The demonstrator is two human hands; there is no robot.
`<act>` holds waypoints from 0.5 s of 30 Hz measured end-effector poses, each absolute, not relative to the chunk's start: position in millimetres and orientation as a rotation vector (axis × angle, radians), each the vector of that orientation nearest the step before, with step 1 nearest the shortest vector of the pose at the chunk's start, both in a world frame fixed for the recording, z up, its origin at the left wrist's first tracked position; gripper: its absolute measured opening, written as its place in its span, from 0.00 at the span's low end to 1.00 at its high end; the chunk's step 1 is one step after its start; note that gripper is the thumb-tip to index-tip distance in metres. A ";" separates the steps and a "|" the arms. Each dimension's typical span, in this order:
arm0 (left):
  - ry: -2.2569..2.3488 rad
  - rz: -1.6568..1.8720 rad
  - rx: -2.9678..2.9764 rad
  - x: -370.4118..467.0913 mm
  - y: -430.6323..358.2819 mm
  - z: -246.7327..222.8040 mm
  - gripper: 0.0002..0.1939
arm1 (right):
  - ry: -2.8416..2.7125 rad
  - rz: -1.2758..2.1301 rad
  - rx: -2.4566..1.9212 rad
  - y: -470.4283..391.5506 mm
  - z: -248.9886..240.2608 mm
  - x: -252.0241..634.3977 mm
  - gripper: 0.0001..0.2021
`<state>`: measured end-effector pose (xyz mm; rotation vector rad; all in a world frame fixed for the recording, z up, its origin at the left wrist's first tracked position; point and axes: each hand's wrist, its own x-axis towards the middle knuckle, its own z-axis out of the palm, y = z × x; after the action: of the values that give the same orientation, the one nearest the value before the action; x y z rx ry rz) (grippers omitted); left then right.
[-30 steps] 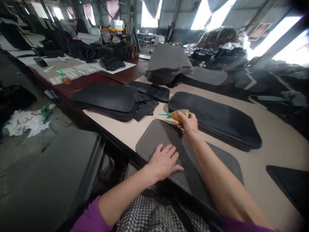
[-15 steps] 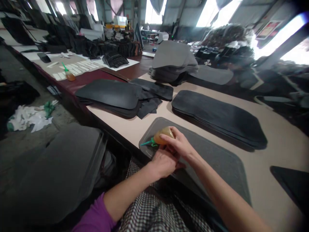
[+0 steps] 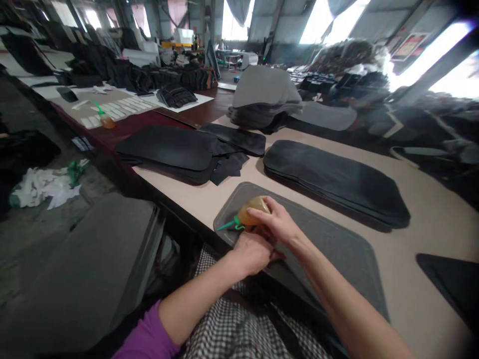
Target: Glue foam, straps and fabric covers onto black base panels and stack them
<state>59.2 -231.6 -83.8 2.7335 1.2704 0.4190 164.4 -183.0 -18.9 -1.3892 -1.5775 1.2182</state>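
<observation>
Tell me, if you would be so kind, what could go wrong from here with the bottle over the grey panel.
The squeeze bottle tilts its green nozzle down over the grey panel, so a firmer squeeze from the right grip might release too much liquid. The left grip sits close beneath the bottle and could catch drips. The panel reaches the table's near edge, so it might slip.

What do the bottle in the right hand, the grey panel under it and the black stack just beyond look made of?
Bottle: probably soft plastic; translucent, amber-tinted, with a green nozzle.
Grey panel: perhaps felt or backed fabric; the surface looks dull and matt.
Black stack: leather or synthetic leather, possibly; smooth with a faint sheen.
</observation>
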 end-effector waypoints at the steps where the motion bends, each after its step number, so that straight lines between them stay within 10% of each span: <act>1: 1.273 0.407 2.725 59.4 -231.5 -83.8 0.32 | -1.602 1.188 -1.402 -182.1 -20.4 165.1 0.22; 15: 1.265 0.432 2.725 58.0 -233.2 -77.1 0.30 | -1.371 1.437 -1.243 -184.1 -8.3 171.9 0.23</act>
<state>58.0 -233.2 -77.1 2.7250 1.2649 0.4317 171.9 -184.1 -8.3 -1.2431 -1.3707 1.4367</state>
